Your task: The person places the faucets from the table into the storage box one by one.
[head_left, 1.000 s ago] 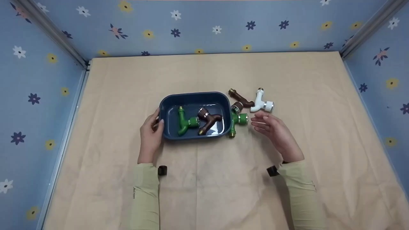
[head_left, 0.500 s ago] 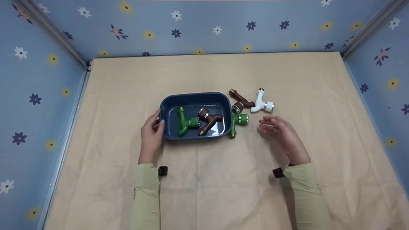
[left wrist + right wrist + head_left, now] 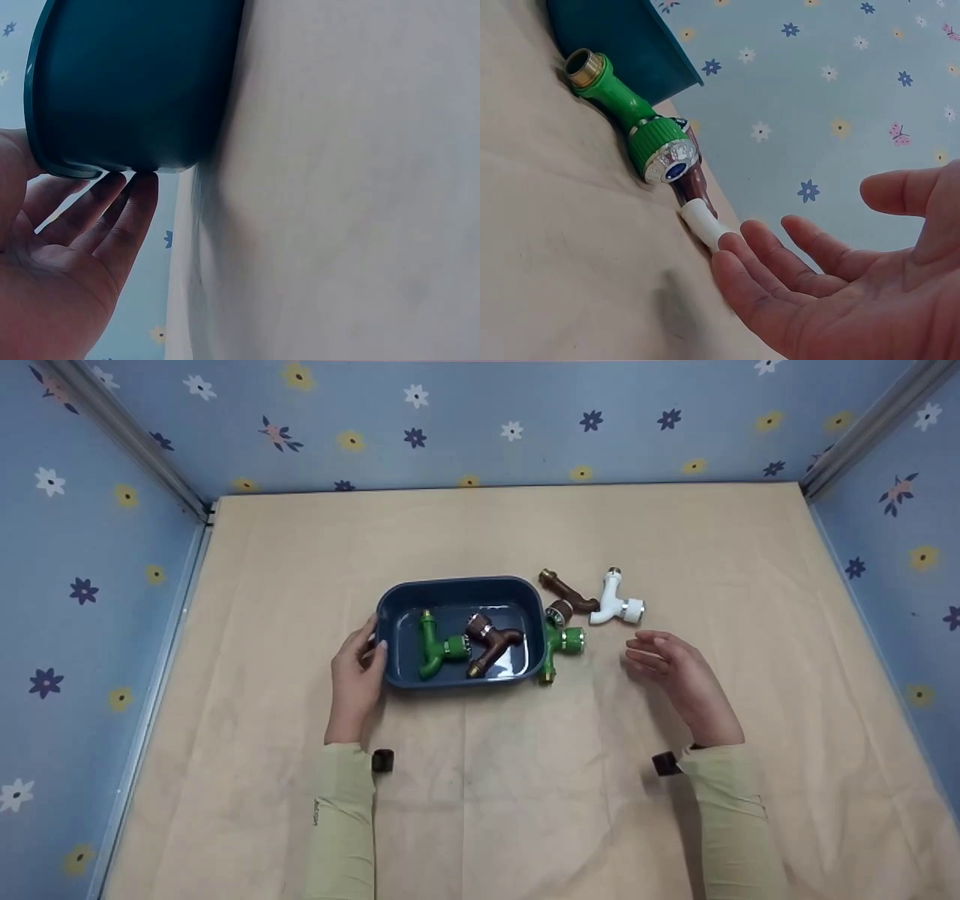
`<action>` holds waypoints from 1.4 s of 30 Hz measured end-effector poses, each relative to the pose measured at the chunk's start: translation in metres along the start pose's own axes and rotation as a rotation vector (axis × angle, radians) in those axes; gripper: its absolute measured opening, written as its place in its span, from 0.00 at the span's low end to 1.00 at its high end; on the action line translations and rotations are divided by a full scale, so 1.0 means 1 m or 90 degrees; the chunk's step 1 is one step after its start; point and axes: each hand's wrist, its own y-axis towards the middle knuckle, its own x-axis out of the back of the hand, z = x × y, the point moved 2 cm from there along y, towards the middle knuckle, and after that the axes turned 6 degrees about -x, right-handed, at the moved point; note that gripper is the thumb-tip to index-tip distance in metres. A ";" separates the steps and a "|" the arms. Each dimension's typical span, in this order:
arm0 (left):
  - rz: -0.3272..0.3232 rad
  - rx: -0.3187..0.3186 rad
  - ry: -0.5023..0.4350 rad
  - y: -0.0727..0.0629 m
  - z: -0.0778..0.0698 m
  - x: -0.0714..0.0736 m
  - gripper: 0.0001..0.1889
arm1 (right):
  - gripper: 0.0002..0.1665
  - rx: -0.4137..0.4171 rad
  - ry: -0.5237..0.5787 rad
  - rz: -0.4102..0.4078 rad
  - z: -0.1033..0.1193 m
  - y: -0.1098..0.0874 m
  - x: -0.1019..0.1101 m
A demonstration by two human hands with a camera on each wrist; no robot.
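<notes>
Taps [image 3: 429, 639]: two in the blue tub [image 3: 450, 594], three outside, maybe not halfway. Got tub held with left hand [image 3: 355, 679], nothing in relaxed right hand [image 3: 684, 682].

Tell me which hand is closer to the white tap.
Right. The right hand is just below and right of the white tap in the head view, apart from it; the left hand is farther off, at the left end of the blue tub.

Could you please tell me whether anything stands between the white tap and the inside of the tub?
Yes: the brown tap outside lies between the white tap and the tub, and the tub's right wall stands beyond it.
</notes>
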 end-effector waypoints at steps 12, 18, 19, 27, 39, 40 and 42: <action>-0.001 -0.012 -0.005 0.004 0.025 -0.001 0.24 | 0.27 -0.019 -0.016 -0.026 0.003 0.001 0.012; 0.002 -0.007 -0.018 0.001 -0.003 0.001 0.23 | 0.29 -0.033 -0.029 -0.042 0.003 0.005 0.018; 0.001 -0.007 -0.018 0.001 -0.003 0.001 0.23 | 0.29 -0.036 -0.032 -0.044 0.003 0.006 0.020; 0.000 -0.005 -0.007 0.001 -0.004 0.001 0.23 | 0.29 -0.055 -0.047 -0.052 0.001 0.016 0.027; -0.003 0.000 -0.010 0.000 -0.004 0.001 0.23 | 0.30 -0.063 -0.082 -0.085 0.007 0.028 0.031; -0.004 -0.002 -0.011 0.000 -0.003 0.001 0.23 | 0.29 -0.060 -0.081 -0.090 0.007 0.030 0.031; -0.005 -0.008 -0.012 0.000 -0.003 0.001 0.23 | 0.29 -0.057 -0.073 -0.094 0.008 0.032 0.030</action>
